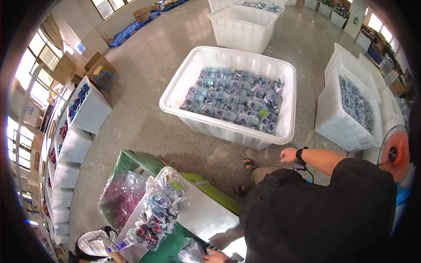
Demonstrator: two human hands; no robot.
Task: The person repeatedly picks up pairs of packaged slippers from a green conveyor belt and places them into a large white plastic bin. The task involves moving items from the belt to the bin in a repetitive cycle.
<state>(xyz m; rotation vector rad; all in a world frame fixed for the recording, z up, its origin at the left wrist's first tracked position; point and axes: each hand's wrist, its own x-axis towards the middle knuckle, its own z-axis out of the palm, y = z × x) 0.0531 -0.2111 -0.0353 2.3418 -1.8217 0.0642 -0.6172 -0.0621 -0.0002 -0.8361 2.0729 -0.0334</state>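
- Biggest thing in front of me is the big white plastic tub (219, 128) on the floor, packed with bluish bagged pieces. It sits well apart from where I'm working.
- A co-worker in a black shirt (315, 210) leans in at my right. Their hand with the black wristwatch (288, 154) hangs loosely curled near the tub's corner.
- The white-topped bench (201, 210) with the green edge is right below me, and everything I'm handling is on it.
- A heap of clear plastic bags with dark and red goggle-like pieces (158, 210) lies along the bench's left side. Just beside it is a green sack of pink pieces (120, 195).
- The small crumpled clear plastic bag (190, 253) is at the near edge of the bench, by the bottom of the view, just right of the heap's foot.
- My right hand (215, 256) comes in from the lower edge with its fingers against that small bag. It's cut off by the frame, so I can't tell if it's clenched or only touching.
- My left hand isn't showing. A pale flat hand (221, 240) just above mine looks like the co-worker's, honestly hard to say.
- My guess at the step: I'm getting hold of that one small bag. Any move from here needs a proper pinch first, since crinkly plastic slips, and the other hand is close.
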